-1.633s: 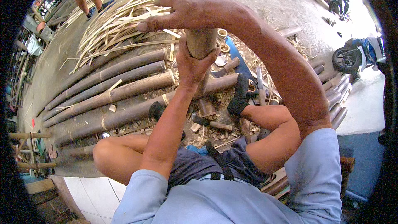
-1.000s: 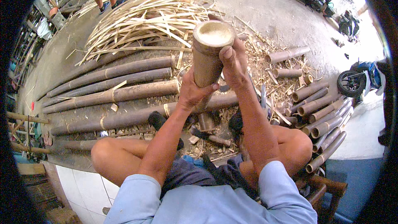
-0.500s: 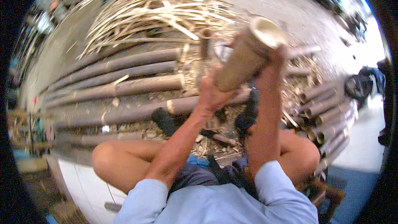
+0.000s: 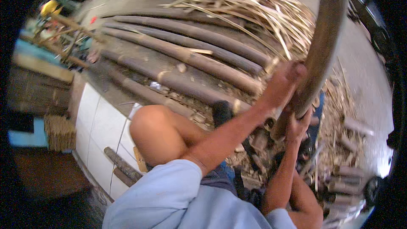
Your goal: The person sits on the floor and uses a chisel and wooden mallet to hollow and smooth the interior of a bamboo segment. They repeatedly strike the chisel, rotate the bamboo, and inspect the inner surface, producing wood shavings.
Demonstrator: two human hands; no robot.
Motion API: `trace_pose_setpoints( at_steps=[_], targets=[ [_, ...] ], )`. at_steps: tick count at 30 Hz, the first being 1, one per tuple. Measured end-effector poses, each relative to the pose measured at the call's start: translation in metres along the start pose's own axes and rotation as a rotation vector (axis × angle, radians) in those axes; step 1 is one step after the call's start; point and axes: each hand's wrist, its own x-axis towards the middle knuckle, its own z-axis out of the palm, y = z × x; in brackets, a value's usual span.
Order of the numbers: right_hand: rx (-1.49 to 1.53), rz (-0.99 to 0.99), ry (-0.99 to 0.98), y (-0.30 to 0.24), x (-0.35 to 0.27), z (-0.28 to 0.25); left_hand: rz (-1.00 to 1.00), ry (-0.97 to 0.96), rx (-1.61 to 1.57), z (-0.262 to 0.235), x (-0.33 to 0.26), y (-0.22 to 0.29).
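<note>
A long, thick bamboo pole (image 4: 320,44) slants from between my legs up past the upper right rim of the view. My left hand (image 4: 283,84) is closed against its left side, the fingers partly hidden and blurred. Lower down, my right hand (image 4: 299,125) curls round the pole from the right, near its lower end. That lower end lies close above the chips between my knees. The pole's top end is cut off by the edge of the picture.
Several long bamboo poles (image 4: 203,61) lie side by side on the left floor. Beyond them is a heap of pale split strips (image 4: 254,6). Short bamboo pieces (image 4: 345,186) are piled at right. Wood chips (image 4: 250,161) litter the ground; two short sticks (image 4: 123,163) lie on white tiles.
The bamboo's cut end, earlier facing me, has swung up and right, so the pole shows lengthwise. My hands moved with it. The whole view has turned left.
</note>
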Motion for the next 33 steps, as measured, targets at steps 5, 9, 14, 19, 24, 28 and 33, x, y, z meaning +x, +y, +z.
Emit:
trace_pose_setpoints(
  at_steps=[5, 9, 14, 19, 24, 28, 33],
  targets=[
    [-0.246, 0.248, 0.318, 0.019, 0.042, -0.134, 0.015, 0.753, 0.529, -0.142, -0.013, -0.107],
    [-0.554, 0.457, 0.370, 0.065, 0.040, -0.220, -0.481, 1.339, -0.109, -0.237, -0.076, -0.186],
    [-0.964, 0.566, 0.443, 0.143, 0.009, -0.269, -0.737, 1.451, -0.080, -0.229, -0.111, -0.212],
    [-1.345, 0.421, 0.395, 0.166, 0.010, -0.237, -0.814, 1.336, -0.053, -0.210, -0.106, -0.192],
    [-1.175, -0.254, -0.140, 0.152, -0.007, -0.112, -0.871, 1.293, 0.037, -0.209, -0.102, -0.185],
    [-1.271, -0.175, -0.288, 0.145, -0.027, -0.072, -0.818, 1.274, -0.001, -0.211, -0.093, -0.183],
    [-1.325, -0.171, -0.461, 0.147, -0.029, -0.077, -0.931, 1.267, 0.105, -0.213, -0.086, -0.180]
  ],
)
